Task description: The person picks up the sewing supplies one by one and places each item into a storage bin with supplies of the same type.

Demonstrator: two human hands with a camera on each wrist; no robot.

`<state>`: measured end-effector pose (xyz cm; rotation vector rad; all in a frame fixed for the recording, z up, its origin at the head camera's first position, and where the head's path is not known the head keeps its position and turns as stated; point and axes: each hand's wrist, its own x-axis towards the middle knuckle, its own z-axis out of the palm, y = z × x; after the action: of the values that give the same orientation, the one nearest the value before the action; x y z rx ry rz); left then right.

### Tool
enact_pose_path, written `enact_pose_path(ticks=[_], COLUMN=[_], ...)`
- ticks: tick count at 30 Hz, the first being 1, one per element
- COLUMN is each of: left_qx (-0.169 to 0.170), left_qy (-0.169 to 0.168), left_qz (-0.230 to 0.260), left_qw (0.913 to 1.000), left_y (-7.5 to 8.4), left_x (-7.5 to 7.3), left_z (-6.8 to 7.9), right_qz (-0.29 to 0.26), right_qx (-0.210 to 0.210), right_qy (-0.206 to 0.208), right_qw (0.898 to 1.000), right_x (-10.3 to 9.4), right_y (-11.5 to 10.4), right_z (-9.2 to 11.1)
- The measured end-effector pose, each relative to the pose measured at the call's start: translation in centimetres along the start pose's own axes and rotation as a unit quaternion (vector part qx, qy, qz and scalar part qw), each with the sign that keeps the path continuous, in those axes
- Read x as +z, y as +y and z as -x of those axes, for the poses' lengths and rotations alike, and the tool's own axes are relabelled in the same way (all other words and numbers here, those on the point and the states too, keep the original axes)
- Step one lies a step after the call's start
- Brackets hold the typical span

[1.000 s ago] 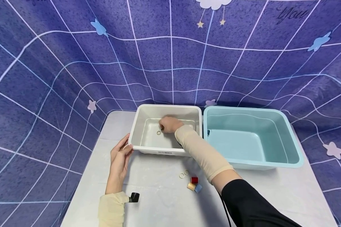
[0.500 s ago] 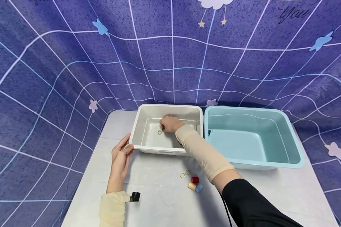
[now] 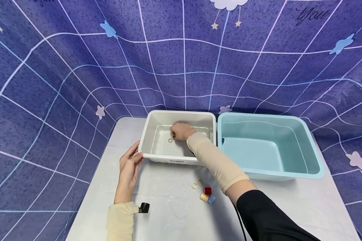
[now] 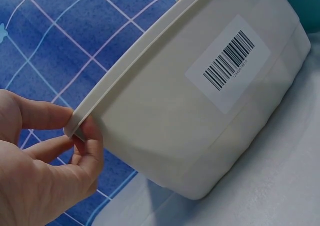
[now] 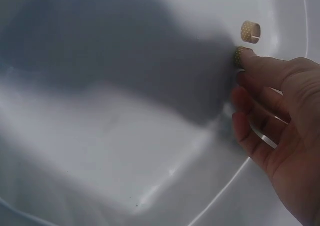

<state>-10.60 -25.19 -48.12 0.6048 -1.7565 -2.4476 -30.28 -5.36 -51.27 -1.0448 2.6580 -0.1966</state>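
Note:
My left hand (image 3: 129, 167) grips the near left corner of a white plastic bin (image 3: 166, 156), thumb and fingers pinching its rim in the left wrist view. Down inside that bin is my right hand (image 3: 181, 130), close to the floor. In the right wrist view its thumb and index finger pinch a gold, dimpled thimble ring (image 5: 238, 57), partly hidden by the fingertips; the other fingers curl loosely beneath. A second thimble ring (image 5: 251, 32), with a slit in its band, lies on the bin floor just past the fingertips.
A light blue bin (image 3: 315, 170) stands right beside the white one. On the table (image 3: 169, 214) in front lie two more rings (image 3: 196, 183) and red (image 3: 207, 190), tan (image 3: 203, 197) and blue (image 3: 211, 199) thread spools. A patterned curtain (image 3: 181, 53) hangs behind.

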Motion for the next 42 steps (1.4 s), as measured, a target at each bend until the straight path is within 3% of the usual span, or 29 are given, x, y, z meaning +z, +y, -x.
enact_pose_path(ticks=[13,30,42], left_qx=[-0.009,-0.013,-0.013], left_qy=[0.006,0.001,-0.005], left_qz=[0.004,0.002,0.000], left_qw=[0.9999,0.9999,0.9999], left_y=[0.0,0.2,0.2], left_x=[0.1,0.1,0.1], left_z=[0.0,0.1,0.2], right_qz=[-0.032,-0.022,-0.047], right_qx=[0.017,-0.028,-0.050], right_qy=[0.014,0.049,0.049], right_qw=[0.999,0.998,0.996], right_x=[-1.6,-5.2,-8.1], right_y=[-0.4,-1.3,-2.2], right_z=[0.3,1.0,3.3])
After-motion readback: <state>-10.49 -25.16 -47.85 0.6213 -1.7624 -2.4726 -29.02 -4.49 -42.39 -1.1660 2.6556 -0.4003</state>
